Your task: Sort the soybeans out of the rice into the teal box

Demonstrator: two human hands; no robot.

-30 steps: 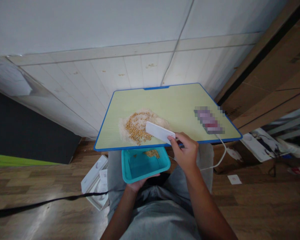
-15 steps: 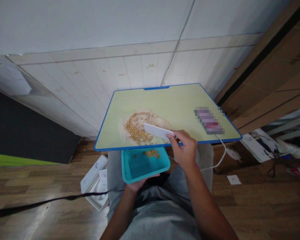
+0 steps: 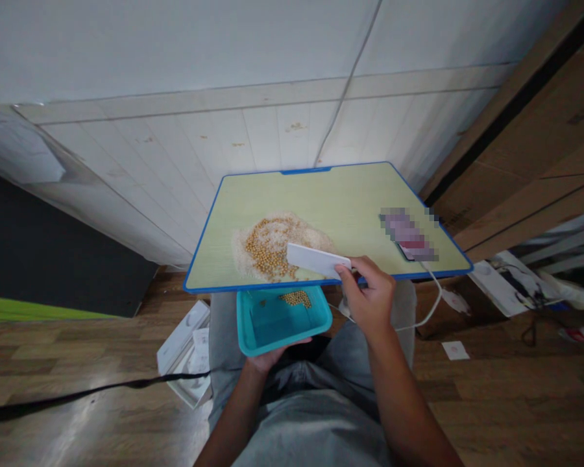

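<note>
My right hand (image 3: 372, 295) pinches one end of a flat white card (image 3: 316, 259) between thumb and fingers. The card's far end reaches over the beans at the front of the pile. Yellow-brown beans (image 3: 267, 251), which look like soybeans, lie mixed with pale rice-like grains (image 3: 246, 259) on the small folding table (image 3: 350, 201). Just below the table's front edge, my left hand (image 3: 267, 360) holds a teal plastic tray (image 3: 272, 331) from underneath, its fingers mostly hidden. A cluster of beans (image 3: 296, 298) sits inside, near the tray's far side.
A blurred-out phone (image 3: 409, 233) with a white cable (image 3: 435, 292) lies at the table's right. Behind stands a white panelled wall (image 3: 267, 143). Cardboard boxes (image 3: 530, 149) rise on the right, and an open white box (image 3: 187, 357) rests on the floor at left.
My right hand and the white card have shifted slightly to the right and toward me. The teal tray and my left hand stay where they were.
</note>
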